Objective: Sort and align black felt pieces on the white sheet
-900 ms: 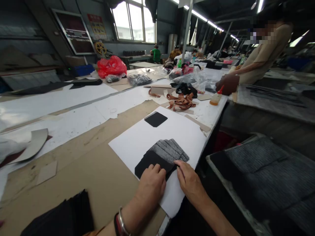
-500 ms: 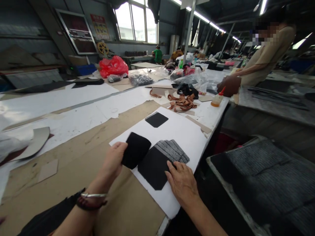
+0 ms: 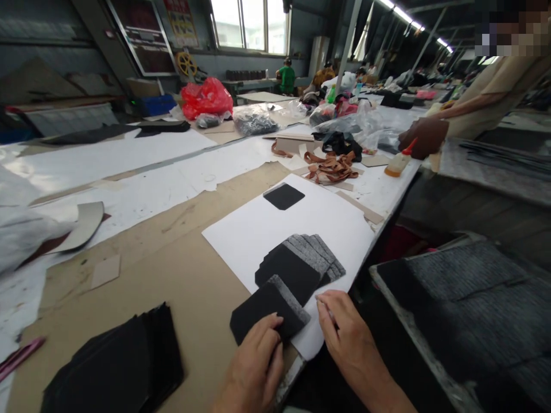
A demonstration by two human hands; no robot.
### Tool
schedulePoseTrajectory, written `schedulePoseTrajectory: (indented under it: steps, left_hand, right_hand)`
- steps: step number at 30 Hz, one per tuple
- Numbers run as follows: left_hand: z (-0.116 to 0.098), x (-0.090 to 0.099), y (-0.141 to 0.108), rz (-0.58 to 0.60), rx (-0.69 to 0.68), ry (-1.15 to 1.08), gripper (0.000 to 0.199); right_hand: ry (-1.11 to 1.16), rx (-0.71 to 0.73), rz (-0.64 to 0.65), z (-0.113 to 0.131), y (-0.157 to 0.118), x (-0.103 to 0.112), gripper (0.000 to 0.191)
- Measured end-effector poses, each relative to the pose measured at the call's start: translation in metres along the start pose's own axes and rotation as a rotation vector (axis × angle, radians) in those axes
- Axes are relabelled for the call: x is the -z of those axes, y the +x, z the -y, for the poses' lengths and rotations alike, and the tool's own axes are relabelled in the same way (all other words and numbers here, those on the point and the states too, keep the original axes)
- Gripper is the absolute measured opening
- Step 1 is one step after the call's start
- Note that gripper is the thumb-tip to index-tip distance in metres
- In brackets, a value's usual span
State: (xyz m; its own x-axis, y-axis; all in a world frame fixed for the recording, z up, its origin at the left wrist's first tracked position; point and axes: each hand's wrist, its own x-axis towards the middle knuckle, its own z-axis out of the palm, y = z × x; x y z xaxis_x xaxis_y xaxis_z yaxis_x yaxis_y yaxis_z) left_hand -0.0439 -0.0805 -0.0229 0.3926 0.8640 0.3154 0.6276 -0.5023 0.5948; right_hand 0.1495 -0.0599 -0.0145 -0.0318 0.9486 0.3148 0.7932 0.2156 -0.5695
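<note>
My left hand (image 3: 258, 355) has its fingers closed on a black fabric piece (image 3: 260, 312) with a grey speckled edge strip, near the table's front edge. Beside it, my right hand (image 3: 350, 338) is curled with thumb and fingers pinched; whatever it may hold is too small to make out. Just beyond both hands, several similar black pieces (image 3: 288, 272) lie fanned, grey strips to the right, on a white sheet (image 3: 241, 229). A single black piece (image 3: 284, 196) rests farther back on that sheet. At lower left stands a stack of black pieces (image 3: 116, 361).
Brown straps (image 3: 331, 167), a glue bottle with a red tip (image 3: 400, 160) and plastic bags (image 3: 256, 121) lie farther along the table. A grey-black fabric stack (image 3: 473, 310) stands at right, below the table edge. A person (image 3: 482, 103) works at the far right.
My left hand has moved right and nearer, from holding up a black piece to gripping one with its grey strip showing. My right hand has left the fanned pieces and curled its fingers.
</note>
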Motion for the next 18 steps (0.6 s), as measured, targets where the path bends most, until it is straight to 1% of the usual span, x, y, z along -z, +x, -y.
schedulePoseTrajectory:
  steps: [2,4,5,7,9,11,14,16,18]
  left_hand:
    - [-0.002,-0.002,-0.006,-0.020,-0.059,0.043,0.015]
    - [-0.004,0.001,-0.009,-0.037,-0.120,0.078,0.017]
    - [-0.005,0.003,-0.010,-0.038,-0.159,0.088,0.019]
    - [-0.006,0.005,-0.012,-0.028,-0.227,0.091,0.018]
    - [-0.006,0.007,-0.012,-0.026,-0.217,0.080,0.013]
    - [-0.002,0.006,-0.010,-0.050,-0.130,0.100,0.016]
    - [0.010,-0.001,-0.004,-0.093,0.003,0.214,0.032]
    - [0.017,-0.007,-0.002,-0.092,0.043,0.290,0.038]
    - [0.022,-0.014,-0.001,-0.081,0.048,0.346,0.039]
  right_hand:
    - [0.119,-0.137,0.192,0.007,-0.002,0.001,0.031]
    - [0.204,-0.259,0.326,0.014,0.000,-0.002,0.035]
    - [0.255,-0.312,0.366,0.016,0.001,-0.005,0.034]
    - [0.367,-0.408,0.406,0.018,0.004,-0.012,0.026]
    - [0.447,-0.478,0.427,0.017,0.005,-0.018,0.016]
    - [0.459,-0.489,0.444,0.015,0.003,-0.021,0.014]
    - [0.361,-0.452,0.467,0.015,-0.001,-0.020,0.021]
    - [0.273,-0.420,0.467,0.018,-0.004,-0.019,0.028]
    - [0.200,-0.381,0.468,0.022,-0.006,-0.019,0.032]
